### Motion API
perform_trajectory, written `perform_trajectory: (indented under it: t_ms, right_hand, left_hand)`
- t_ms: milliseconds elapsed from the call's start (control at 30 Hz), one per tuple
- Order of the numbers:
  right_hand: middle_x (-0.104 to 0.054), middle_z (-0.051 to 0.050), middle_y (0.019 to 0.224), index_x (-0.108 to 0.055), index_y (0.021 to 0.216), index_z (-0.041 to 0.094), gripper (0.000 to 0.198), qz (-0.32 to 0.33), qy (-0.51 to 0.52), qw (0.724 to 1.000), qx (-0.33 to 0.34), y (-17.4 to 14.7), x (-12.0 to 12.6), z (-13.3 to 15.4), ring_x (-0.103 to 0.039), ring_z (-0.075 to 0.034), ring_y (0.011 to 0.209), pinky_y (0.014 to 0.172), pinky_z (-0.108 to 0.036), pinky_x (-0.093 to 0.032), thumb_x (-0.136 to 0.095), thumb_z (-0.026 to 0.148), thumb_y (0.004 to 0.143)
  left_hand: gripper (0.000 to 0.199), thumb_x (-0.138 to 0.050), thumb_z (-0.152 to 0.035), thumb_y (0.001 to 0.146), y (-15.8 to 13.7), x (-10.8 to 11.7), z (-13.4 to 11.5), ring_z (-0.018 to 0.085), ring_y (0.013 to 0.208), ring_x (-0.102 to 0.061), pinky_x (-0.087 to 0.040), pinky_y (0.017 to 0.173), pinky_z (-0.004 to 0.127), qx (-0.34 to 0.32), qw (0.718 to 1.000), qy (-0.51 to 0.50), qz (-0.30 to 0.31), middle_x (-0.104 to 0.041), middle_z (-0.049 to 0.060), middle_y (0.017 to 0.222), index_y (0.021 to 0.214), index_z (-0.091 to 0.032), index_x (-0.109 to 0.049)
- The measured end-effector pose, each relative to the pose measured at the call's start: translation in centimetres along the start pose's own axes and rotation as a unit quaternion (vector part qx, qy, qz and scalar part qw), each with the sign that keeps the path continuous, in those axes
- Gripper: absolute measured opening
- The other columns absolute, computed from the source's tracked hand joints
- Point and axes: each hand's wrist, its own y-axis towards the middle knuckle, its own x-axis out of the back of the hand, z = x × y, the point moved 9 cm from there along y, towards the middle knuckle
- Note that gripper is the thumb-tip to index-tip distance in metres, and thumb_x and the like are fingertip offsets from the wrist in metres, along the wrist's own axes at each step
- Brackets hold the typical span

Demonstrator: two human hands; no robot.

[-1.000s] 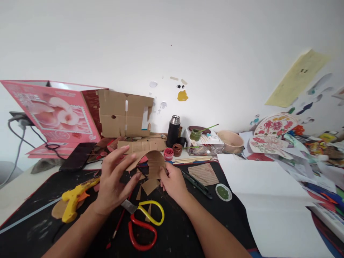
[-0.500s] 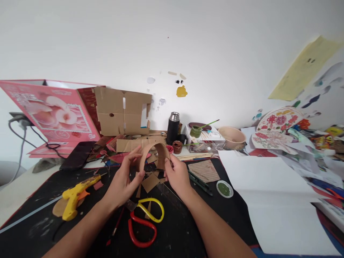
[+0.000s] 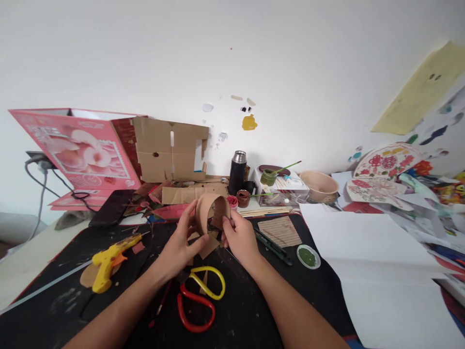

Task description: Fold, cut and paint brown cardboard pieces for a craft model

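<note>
A strip of brown cardboard (image 3: 206, 212) is curled into a rounded loop between my two hands, above the black mat. My left hand (image 3: 187, 240) grips its left side, with the fingers behind and the thumb in front at the lower edge. My right hand (image 3: 238, 237) pinches its right end between thumb and fingers. Small cardboard scraps (image 3: 209, 246) lie beneath the loop. Just below my left hand rest scissors (image 3: 205, 300) with one yellow and one red handle, their blades partly hidden by the hand.
A yellow glue gun (image 3: 109, 264) lies on the left of the black mat (image 3: 247, 310). Dark green pens (image 3: 272, 247), corrugated cardboard (image 3: 280, 231) and a lid of green paint (image 3: 308, 256) are on the right. White paper (image 3: 378, 247) covers the far right. A black flask (image 3: 238, 173) stands behind.
The cardboard strip has gone from an open arch to a tighter, rounder loop, its left side turned lower. My hands keep hold of it. The view has shifted slightly.
</note>
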Motion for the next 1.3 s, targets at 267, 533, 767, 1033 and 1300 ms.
perform_trajectory:
  t_ms: [267,533,767,1033,1300]
  right_hand:
    - [-0.065,0.003,0.059,-0.068,0.136,0.021,0.038,0.028,-0.054,0.998,0.027,0.0,-0.6,-0.2,-0.059,-0.015,0.041,0.046,-0.023,-0.045,-0.049,0.032,0.106]
    - [-0.067,0.002,0.061,-0.071,0.129,0.024,0.033,0.085,-0.068,0.994,0.027,-0.6,-2.2,-0.5,-0.059,-0.016,0.041,0.046,-0.023,-0.043,-0.049,0.031,0.105]
    - [-0.06,0.006,0.056,-0.069,0.115,0.02,0.03,0.06,0.01,0.998,-0.028,0.2,-1.7,-2.1,-0.055,-0.013,0.038,0.042,-0.021,-0.041,-0.05,0.039,0.103]
    - [-0.061,0.007,0.056,-0.066,0.105,0.019,0.03,0.066,0.045,0.996,-0.034,0.5,-2.0,-2.6,-0.055,-0.012,0.037,0.041,-0.02,-0.041,-0.051,0.045,0.1]
    - [-0.061,0.007,0.057,-0.067,0.103,0.019,0.029,0.087,0.075,0.993,-0.029,0.5,-2.5,-3.1,-0.053,-0.011,0.036,0.039,-0.02,-0.038,-0.053,0.044,0.101]
  left_hand:
    - [0.091,-0.076,-0.049,0.09,0.2,1.3,-0.1,0.038,0.155,-0.041,-0.041,0.124,0.054,-0.023,0.998,0.001,-0.055,-0.036,0.014,0.172,0.165,-0.032,-0.029]
    - [0.091,-0.08,-0.049,0.086,0.5,2.9,-0.3,0.035,0.152,-0.045,-0.042,0.123,0.048,-0.026,0.992,-0.054,-0.11,-0.044,0.014,0.167,0.163,-0.03,-0.034]
    - [0.071,-0.075,-0.054,0.092,0.7,2.0,1.2,0.035,0.149,-0.05,-0.041,0.123,0.048,0.039,0.991,-0.118,-0.052,-0.057,0.012,0.159,0.154,-0.027,-0.054]
    - [0.098,-0.09,-0.045,0.078,1.3,2.7,0.9,0.033,0.13,-0.066,-0.05,0.111,0.044,0.038,0.98,-0.183,-0.068,-0.074,0.016,0.135,0.161,-0.022,-0.044]
    - [0.079,-0.095,-0.044,0.073,1.0,2.1,0.8,0.024,0.078,-0.075,-0.057,0.075,0.033,0.086,0.971,-0.217,-0.05,-0.081,0.006,0.084,0.141,-0.017,-0.063]
